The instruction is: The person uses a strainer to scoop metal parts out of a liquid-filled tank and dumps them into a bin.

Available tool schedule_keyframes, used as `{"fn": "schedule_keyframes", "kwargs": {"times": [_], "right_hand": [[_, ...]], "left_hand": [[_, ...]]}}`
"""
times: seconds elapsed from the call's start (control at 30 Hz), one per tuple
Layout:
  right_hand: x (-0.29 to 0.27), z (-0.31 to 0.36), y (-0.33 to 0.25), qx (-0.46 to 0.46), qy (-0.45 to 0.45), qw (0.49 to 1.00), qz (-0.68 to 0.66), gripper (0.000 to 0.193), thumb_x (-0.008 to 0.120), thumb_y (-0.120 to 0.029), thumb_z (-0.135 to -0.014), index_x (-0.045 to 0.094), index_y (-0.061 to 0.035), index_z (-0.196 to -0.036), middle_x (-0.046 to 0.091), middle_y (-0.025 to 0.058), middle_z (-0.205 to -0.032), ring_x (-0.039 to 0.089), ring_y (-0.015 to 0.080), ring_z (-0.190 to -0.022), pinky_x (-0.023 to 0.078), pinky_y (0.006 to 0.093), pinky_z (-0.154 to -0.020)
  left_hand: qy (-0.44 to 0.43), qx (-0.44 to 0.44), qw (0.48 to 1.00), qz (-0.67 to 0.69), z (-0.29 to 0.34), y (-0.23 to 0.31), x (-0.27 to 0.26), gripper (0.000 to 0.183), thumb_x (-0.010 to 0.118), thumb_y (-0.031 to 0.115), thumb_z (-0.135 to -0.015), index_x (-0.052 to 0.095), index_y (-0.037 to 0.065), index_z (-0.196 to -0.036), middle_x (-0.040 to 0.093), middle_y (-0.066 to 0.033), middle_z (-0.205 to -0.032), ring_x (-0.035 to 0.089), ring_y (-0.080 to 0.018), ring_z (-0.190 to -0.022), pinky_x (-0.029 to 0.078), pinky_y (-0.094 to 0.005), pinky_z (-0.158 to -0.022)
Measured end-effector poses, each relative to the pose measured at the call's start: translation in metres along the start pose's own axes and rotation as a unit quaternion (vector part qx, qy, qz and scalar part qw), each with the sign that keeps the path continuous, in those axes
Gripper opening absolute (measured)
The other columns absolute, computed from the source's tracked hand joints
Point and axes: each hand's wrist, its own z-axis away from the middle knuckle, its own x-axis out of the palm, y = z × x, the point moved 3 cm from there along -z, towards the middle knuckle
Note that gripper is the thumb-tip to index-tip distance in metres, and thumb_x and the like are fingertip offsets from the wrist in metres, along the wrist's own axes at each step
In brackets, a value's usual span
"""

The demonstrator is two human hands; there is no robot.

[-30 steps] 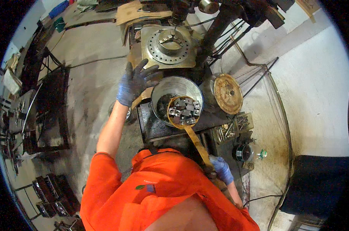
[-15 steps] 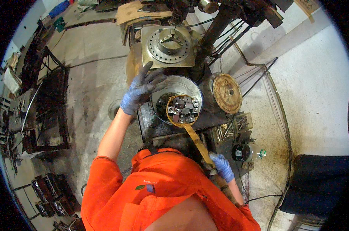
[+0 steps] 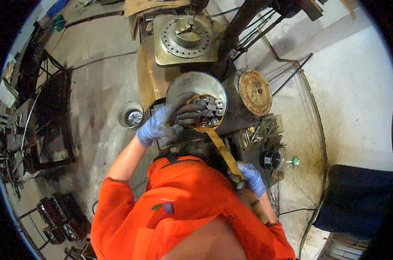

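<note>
- A grimy workshop with a stained concrete floor (image 3: 96, 86); racks of dark metal parts stand well off to the left, a pale wall to the right.
- The left hand (image 3: 159, 125), in a blue glove with blackened fingertips, is curled over the left rim of the chuck (image 3: 205, 112), fingers clasping its edge.
- The chuck sits just ahead of that hand, in front of a round grey faceplate (image 3: 195, 84), with stepped jaws showing on its face.
- The right hand (image 3: 250, 177), also gloved in blue, is clenched round the near end of a long yellowish wrench handle (image 3: 222, 149); the handle runs up and left from this hand to a ring that wraps the chuck.
- Right of the chuck is a rusty disc (image 3: 255, 92); beyond it, a square plate carrying a second chuck (image 3: 187, 38).
- Left of the left hand, a small bucket (image 3: 130, 115) stands on the floor.
- Near the right hand lie loose bits in a tray (image 3: 255, 134) and a black cup (image 3: 272, 159).
- Judged by its looks, the chuck is solid steel: heavy, rigid, likely oily and slick. The rim offers the surest hold, away from the jaw steps, which could pinch.
- The wrench looks stiff; a hold at its far end gives the most leverage.
</note>
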Motion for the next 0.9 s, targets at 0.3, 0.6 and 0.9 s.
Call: {"fn": "schedule_keyframes", "kwargs": {"times": [0.3, 0.6, 0.9], "right_hand": [[-0.001, 0.002, -0.001, 0.066, -0.007, 0.998, -0.016, 0.038, 0.063, -0.044, -0.074, 0.062, -0.0063, -0.081, 0.057, 0.0011, -0.062, 0.051, 0.0089, -0.046, 0.039, 0.0200, -0.038], [0.001, -0.002, 0.003, 0.037, -0.011, 0.997, -0.060, 0.036, 0.063, -0.035, -0.075, 0.061, -0.0012, -0.088, 0.058, 0.0052, -0.067, 0.050, 0.0094, -0.050, 0.038, 0.0208, -0.042], [-0.019, -0.017, 0.022, -0.021, 0.025, 0.997, 0.066, 0.038, 0.057, -0.036, -0.080, 0.061, -0.0001, -0.094, 0.061, 0.0035, -0.077, 0.054, 0.0085, -0.063, 0.042, 0.0208, -0.057]], "left_hand": [[-0.051, 0.149, 0.985, -0.074, -0.001, 0.027, 0.031, 0.130, 0.081, 0.047, -0.037, 0.008, 0.008, -0.138, 0.031, -0.0176, -0.134, 0.035, -0.0302, -0.122, 0.030, -0.0407, -0.100], [-0.038, -0.137, 0.968, -0.207, 0.033, -0.068, 0.007, 0.052, 0.067, 0.021, -0.075, 0.048, 0.000, -0.119, 0.061, -0.0073, -0.102, 0.057, -0.0156, -0.090, 0.046, -0.0278, -0.078], [0.001, -0.162, 0.975, 0.152, -0.014, -0.159, 0.033, 0.044, 0.045, 0.038, -0.088, 0.046, 0.006, -0.118, 0.058, -0.0123, -0.105, 0.057, -0.0269, -0.095, 0.045, -0.0383, -0.083]]}}
